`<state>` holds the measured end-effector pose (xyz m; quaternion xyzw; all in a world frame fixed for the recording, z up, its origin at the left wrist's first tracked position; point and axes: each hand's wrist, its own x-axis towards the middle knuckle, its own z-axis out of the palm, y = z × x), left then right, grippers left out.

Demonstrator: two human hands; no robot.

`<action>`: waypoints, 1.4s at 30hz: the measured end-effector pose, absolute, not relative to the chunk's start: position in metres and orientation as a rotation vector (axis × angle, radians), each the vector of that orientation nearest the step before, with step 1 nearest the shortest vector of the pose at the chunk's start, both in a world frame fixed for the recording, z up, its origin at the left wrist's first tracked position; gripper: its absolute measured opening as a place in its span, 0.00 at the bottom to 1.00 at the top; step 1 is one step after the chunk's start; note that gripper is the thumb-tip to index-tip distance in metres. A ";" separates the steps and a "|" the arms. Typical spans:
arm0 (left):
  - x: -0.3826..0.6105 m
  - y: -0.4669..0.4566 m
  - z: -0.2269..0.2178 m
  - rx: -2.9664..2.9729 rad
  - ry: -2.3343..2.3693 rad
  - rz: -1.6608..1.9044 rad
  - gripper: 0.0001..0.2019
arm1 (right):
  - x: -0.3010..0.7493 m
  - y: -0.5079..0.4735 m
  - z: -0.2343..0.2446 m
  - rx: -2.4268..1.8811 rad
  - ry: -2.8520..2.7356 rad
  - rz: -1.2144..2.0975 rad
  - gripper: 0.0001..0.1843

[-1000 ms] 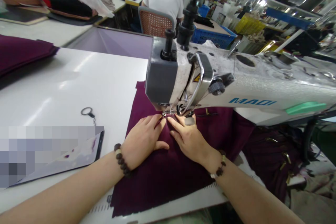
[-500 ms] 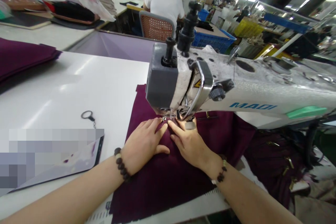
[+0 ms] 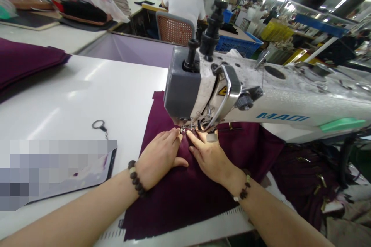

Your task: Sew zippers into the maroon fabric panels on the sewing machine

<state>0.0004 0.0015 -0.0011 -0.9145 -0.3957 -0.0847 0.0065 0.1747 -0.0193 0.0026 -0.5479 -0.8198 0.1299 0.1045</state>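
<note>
A dark purple fabric panel (image 3: 174, 204) lies under the head of a white and grey sewing machine (image 3: 182, 85). My left hand (image 3: 159, 154) rests on the fabric with its fingers stretched forward and the thumb out to the side. Its fingertips are just left of the presser foot (image 3: 185, 128). My right hand (image 3: 213, 158) lies on the panel from the other side, fingers extended and spread, the index fingertip right in front of the foot. A grey band wraps one of its fingers. Part of the right fingertips is hidden behind the machine's lower parts.
A stack of purple fabric (image 3: 29, 63) sits at the left of the white table (image 3: 116, 85). Nearer lies a phone-like device (image 3: 111, 162) with a ring strap (image 3: 99, 125). More purple pieces with zips (image 3: 307, 177) are at the right. A person (image 3: 185, 2) sits ahead.
The view has shifted slightly, so the machine appears a little further right. My left index finger has drawn closer to its neighbours. My right hand keeps nearly the same pose on the fabric.
</note>
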 end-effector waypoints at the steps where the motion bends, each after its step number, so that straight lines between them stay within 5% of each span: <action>1: 0.000 0.002 -0.001 -2.857 -1.230 -0.270 0.35 | 0.175 -0.019 0.002 -1.618 -2.418 0.382 0.23; 42: -0.001 0.016 -0.008 -2.866 -1.231 -0.356 0.34 | 0.173 -0.010 0.000 -1.601 -2.411 0.254 0.20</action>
